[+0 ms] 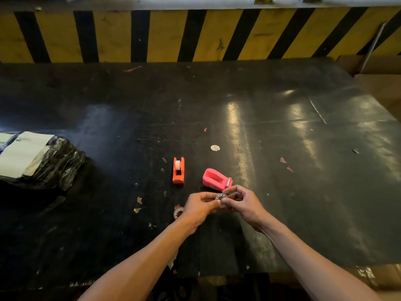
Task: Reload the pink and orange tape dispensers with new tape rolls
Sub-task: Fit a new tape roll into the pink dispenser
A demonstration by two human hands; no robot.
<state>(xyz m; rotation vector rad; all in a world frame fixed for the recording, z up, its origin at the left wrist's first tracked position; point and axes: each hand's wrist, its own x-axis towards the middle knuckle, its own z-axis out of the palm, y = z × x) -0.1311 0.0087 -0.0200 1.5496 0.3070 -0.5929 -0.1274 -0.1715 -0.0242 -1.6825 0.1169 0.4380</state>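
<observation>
Over the scuffed black table, both forearms reach forward, left hand and right hand meeting, fingers pinching a small clear tape roll between them. Just beyond the fingers lies the empty pink plastic tape dispenser, cutter pointing right; left of it the orange plastic tape dispenser, long axis running away.

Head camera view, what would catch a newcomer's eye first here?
The two bright dispensers at mid-table: the orange tape dispenser already holding a white roll, and the empty pink tape dispenser to its right. Just in front, the left hand and right hand pinch a small tape roll.
</observation>
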